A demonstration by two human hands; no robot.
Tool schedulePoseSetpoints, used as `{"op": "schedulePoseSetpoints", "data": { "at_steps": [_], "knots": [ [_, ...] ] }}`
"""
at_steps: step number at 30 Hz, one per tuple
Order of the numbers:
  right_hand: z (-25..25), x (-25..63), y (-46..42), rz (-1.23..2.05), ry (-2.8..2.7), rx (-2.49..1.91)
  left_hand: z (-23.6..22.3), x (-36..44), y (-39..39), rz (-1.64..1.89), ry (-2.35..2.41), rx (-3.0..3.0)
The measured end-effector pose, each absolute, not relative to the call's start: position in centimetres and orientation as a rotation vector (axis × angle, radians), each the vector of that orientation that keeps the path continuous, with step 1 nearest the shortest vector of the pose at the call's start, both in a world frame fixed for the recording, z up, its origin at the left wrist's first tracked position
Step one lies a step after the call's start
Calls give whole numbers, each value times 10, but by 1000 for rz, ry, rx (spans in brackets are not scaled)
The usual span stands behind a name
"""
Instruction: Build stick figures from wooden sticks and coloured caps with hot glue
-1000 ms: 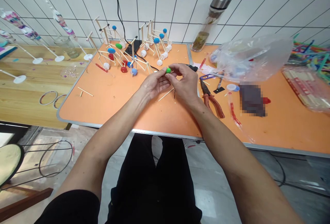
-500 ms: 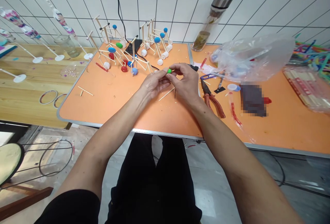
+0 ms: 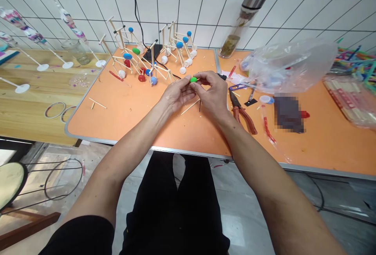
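Note:
A small bright green lump of clay (image 3: 193, 79) is pinched between the fingertips of both hands, a little above the orange tabletop. My left hand (image 3: 178, 94) holds it from the left with thumb and forefinger, its other fingers curled below. From the right, my right hand (image 3: 213, 90) grips it with thumb and fingertips. Under the hands lies a thin wooden stick (image 3: 190, 107). Behind them stand several stick figures with coloured clay balls, among them one with a green piece (image 3: 136, 51) and one with a blue piece (image 3: 127, 56).
Red-handled pliers (image 3: 245, 116) lie right of my right hand. Beyond are a clear plastic bag (image 3: 293, 65), a glass tea bottle (image 3: 235, 35) and packed wooden sticks (image 3: 348, 100). Short loose sticks (image 3: 98, 103) lie at left. A black cable (image 3: 135, 10) hangs down the tiled wall.
Both hands stay in nearly the same place. The green clay shows a little more between the fingertips and looks wider than before.

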State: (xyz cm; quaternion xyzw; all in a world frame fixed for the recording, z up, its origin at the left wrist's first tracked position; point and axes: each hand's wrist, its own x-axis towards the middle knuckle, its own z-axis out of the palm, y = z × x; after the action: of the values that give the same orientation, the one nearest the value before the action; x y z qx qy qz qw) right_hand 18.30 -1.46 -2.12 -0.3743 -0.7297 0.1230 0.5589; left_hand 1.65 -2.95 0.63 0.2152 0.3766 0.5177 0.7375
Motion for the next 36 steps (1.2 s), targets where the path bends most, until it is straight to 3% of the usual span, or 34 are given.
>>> {"op": "schedulePoseSetpoints", "data": {
  "at_steps": [36],
  "knots": [
    [-24, 180, -14, 333, -1704, -889, 1, 16, -25, 1101, 894, 539]
  ]
}}
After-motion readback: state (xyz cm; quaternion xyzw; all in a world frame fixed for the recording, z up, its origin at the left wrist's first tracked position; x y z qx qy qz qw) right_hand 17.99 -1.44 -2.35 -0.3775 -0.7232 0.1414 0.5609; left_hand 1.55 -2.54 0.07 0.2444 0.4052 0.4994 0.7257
